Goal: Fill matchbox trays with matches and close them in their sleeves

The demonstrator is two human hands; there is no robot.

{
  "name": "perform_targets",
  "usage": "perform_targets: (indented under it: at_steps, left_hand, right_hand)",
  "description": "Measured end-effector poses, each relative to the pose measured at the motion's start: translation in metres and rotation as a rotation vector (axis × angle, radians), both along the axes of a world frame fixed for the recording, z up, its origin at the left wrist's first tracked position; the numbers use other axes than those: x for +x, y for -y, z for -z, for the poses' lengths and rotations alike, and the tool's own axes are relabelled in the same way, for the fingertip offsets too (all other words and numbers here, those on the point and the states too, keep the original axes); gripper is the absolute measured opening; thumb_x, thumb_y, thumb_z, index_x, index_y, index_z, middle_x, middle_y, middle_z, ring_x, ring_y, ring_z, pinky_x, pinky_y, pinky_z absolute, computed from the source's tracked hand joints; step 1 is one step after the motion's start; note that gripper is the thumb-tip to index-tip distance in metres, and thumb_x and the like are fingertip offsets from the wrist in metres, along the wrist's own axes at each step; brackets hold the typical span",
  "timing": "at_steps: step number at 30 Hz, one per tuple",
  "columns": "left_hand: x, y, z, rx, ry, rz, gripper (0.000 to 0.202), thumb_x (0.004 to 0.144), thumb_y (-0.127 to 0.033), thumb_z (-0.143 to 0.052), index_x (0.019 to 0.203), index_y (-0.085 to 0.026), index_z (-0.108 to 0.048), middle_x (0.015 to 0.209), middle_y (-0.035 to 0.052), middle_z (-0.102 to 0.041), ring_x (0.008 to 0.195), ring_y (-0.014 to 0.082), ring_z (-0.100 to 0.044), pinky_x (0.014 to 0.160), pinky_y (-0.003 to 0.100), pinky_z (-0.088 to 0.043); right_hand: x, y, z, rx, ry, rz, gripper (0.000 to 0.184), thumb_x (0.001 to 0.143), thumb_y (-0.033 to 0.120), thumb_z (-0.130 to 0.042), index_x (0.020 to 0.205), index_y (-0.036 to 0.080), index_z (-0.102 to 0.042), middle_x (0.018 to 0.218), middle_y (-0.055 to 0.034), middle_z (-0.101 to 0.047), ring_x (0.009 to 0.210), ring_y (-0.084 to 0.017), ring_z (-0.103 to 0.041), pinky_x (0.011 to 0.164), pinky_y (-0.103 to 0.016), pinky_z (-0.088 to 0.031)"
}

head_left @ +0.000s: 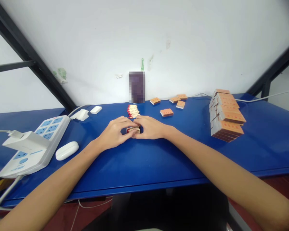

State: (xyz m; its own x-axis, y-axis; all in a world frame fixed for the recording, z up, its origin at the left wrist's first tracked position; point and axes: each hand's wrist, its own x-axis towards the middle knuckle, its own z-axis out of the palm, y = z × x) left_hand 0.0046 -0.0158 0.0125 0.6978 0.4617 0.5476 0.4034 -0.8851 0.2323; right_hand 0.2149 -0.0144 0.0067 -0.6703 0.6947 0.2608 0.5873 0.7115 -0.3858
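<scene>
Between my two hands lies a matchbox tray (135,129) filled with matches, low on the blue table. My left hand (115,132) curves around its left side, with thumb and fingertips closed on it. On the other side, my right hand (151,127) bends in the same way, its fingers and thumb against the tray's right end. The fingertips of both hands meet and cover part of the tray. Just beyond the hands is a pile of loose matches (133,111), red heads mostly toward the left.
Several orange matchboxes (167,112) lie scattered behind my right hand. A tall stack of matchboxes (227,117) stands at the right. At the left are a power strip (42,138) with a plugged-in charger, a white rounded case (67,150) and small white boxes (82,115). A blurred dark rectangle (137,86) leans on the wall.
</scene>
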Motion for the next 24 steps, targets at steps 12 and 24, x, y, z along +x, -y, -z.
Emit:
perform_targets:
  at_steps: [12,24]
  left_hand:
    - [-0.013,-0.006,-0.01,-0.096,-0.414,-0.183,0.035,0.087,-0.052,-0.057,0.102,-0.021,-0.065,0.076,-0.0004,-0.062,0.073,0.0187,-0.058,0.076,0.036,-0.038]
    - [-0.011,-0.009,-0.002,-0.046,-0.346,-0.157,0.034,0.088,-0.048,-0.058,0.104,-0.021,-0.07,0.092,0.0051,-0.068,0.087,0.0224,-0.058,0.08,0.038,-0.041]
  right_hand:
    - [0.006,-0.004,-0.001,-0.07,-0.096,-0.009,0.014,0.086,0.017,-0.044,0.095,0.018,-0.054,0.079,-0.0002,-0.053,0.075,-0.016,-0.048,0.07,-0.029,-0.034]
    - [0.002,-0.001,0.001,-0.033,-0.056,0.018,0.015,0.094,0.024,-0.044,0.096,0.018,-0.057,0.096,-0.0046,-0.062,0.087,-0.017,-0.054,0.078,-0.03,-0.038]
